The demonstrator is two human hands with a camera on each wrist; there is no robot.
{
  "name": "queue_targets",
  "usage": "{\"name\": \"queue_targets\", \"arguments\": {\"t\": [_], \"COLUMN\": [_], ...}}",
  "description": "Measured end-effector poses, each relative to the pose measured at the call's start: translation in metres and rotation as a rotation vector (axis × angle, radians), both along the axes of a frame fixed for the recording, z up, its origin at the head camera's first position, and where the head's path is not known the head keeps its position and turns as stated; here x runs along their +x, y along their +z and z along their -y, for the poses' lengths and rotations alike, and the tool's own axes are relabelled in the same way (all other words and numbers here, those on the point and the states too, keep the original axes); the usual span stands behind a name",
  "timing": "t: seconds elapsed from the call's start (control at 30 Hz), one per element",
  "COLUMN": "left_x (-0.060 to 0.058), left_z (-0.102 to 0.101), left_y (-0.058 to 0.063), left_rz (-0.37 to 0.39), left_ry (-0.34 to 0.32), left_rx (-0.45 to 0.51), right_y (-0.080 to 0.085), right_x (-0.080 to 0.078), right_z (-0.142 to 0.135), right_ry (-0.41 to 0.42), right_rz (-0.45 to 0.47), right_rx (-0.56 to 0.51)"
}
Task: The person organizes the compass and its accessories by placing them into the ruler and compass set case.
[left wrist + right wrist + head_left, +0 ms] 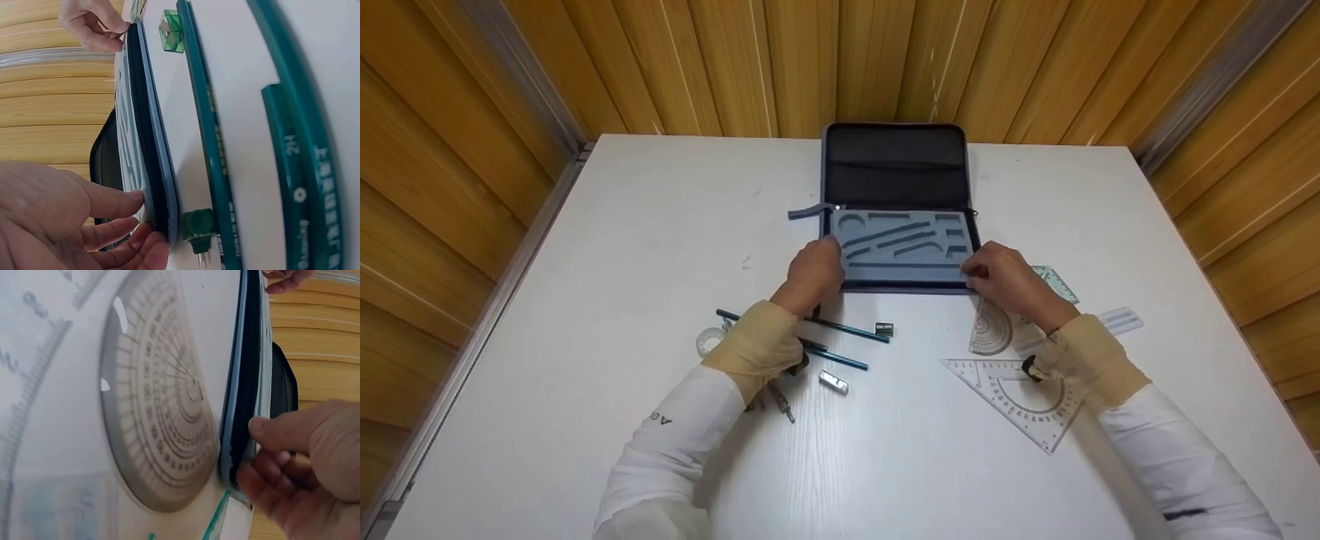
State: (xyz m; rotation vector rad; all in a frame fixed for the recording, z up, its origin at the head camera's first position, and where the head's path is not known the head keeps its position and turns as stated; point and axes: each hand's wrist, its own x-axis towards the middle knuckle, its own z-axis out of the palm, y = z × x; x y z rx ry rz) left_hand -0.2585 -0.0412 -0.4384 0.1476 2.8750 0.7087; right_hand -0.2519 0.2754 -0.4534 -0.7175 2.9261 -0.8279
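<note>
An open zip case [896, 142] lies at the back of the table, its black lid raised. A blue-grey foam tray [904, 273] with several cut-out slots sits in its base. At the tray's front left corner, my left hand [814, 270] pinches the edge between thumb and fingers. My right hand [1005, 279] pinches the front right corner the same way. In the left wrist view, the thumb [126, 202] lies on the tray's edge and the other fingers curl by the case's zip rim [160, 169]. Some right fingertips are hidden behind the tray edge.
Green pencils [840, 360], a sharpener [884, 328], a small silvery block [833, 382] and a compass [781, 401] lie under and beside the left forearm. Near the right forearm are a protractor [990, 330], a set square [1005, 390] and a clear ruler [1123, 320].
</note>
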Motion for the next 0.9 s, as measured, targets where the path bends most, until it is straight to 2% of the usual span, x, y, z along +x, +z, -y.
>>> {"name": "queue_targets", "arguments": {"t": [0.17,0.33,0.57,0.73,0.9], "left_x": [0.000,-0.001,-0.001,0.003,0.015], "left_z": [0.000,0.002,0.005,0.012,0.021], "left_y": [0.001,0.001,0.003,0.014,0.028], "left_rz": [-0.014,-0.041,0.000,0.030,0.019], "left_ry": [0.006,-0.015,-0.025,-0.051,-0.109], "left_rx": [-0.024,-0.055,-0.039,-0.076,-0.061], "right_y": [0.000,0.001,0.000,0.000,0.004], "right_x": [0.000,-0.001,0.000,0.003,0.006], "right_z": [0.002,0.004,0.002,0.003,0.003], "right_ry": [-0.043,-0.051,-0.066,-0.093,-0.108], "right_rz": [-0.022,-0.004,-0.033,-0.043,-0.026], "right_rx": [0.017,0.018,0.003,-0.001,0.020]}}
